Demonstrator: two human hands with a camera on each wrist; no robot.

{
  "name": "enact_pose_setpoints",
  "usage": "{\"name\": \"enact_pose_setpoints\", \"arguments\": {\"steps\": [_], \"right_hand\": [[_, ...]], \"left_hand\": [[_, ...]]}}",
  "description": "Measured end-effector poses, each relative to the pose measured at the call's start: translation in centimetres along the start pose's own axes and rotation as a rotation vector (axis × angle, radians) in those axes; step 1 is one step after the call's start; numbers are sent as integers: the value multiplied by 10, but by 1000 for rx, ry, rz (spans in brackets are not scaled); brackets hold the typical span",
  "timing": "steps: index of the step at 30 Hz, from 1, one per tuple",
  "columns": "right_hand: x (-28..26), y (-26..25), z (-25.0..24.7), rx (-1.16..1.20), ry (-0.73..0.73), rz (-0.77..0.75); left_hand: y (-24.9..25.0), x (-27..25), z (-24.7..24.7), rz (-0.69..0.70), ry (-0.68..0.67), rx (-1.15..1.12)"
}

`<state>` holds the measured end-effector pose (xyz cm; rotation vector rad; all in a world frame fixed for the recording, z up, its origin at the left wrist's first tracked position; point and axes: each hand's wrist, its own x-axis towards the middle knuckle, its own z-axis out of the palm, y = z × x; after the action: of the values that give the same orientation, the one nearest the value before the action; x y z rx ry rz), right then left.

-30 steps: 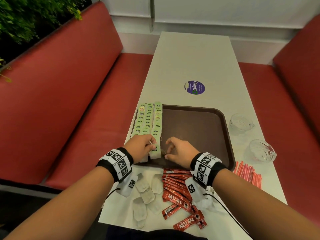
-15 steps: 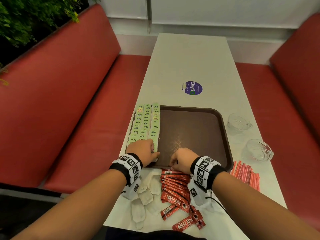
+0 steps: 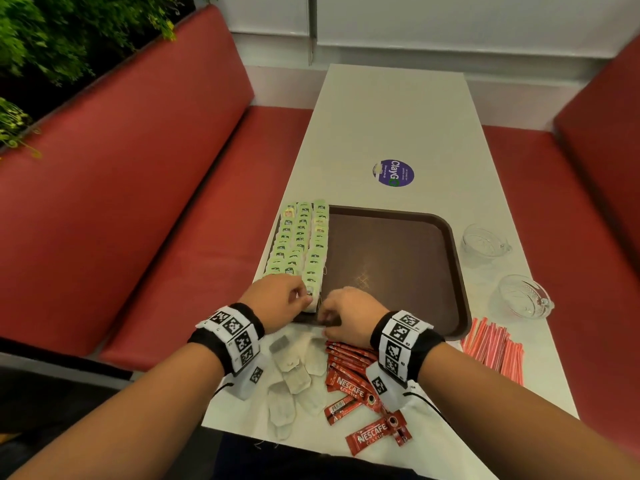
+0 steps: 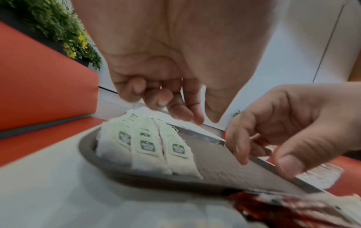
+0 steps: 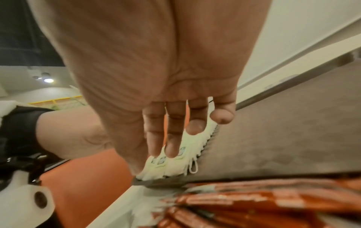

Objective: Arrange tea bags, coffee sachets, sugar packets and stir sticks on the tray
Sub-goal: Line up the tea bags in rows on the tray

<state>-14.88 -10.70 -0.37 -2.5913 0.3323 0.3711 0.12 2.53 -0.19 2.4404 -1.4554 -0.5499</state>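
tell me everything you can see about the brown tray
The brown tray is a dark, rounded-corner rectangle with a raised rim, plastic by its look, with a finely textured floor. It lies flat on the white table. Green-tagged tea bags fill its left side in three overlapping rows; the rest of its floor is bare. The left hand and right hand hover at its near edge by the nearest bags. Red coffee sachets lie just off that edge.

The tray [image 3: 398,271] was brown plastic with a fine textured, matt floor. On its left side lay tea bags [image 3: 301,244] of porous white paper with green paper tags. Near its front edge, the coffee sachets [image 3: 349,379] were glossy red foil. Right of it stood clear cut-glass bowls [image 3: 523,299].
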Motion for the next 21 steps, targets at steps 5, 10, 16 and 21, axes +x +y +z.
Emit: {"name": "enact_pose_setpoints", "arguments": {"steps": [5, 10, 16, 21], "right_hand": [[7, -20, 19, -170, -97, -77], [6, -35, 30, -398, -189, -96], [7, -43, 34, -513, -228, -98], [8, -48, 38, -587, -228, -114]], "left_hand": [[-21, -40, 7, 92, -199, 77], [-26, -59, 29, 56, -262, 102], [-29, -68, 42, 44, -195, 112], [-29, -73, 42, 39, -172, 130]]}}
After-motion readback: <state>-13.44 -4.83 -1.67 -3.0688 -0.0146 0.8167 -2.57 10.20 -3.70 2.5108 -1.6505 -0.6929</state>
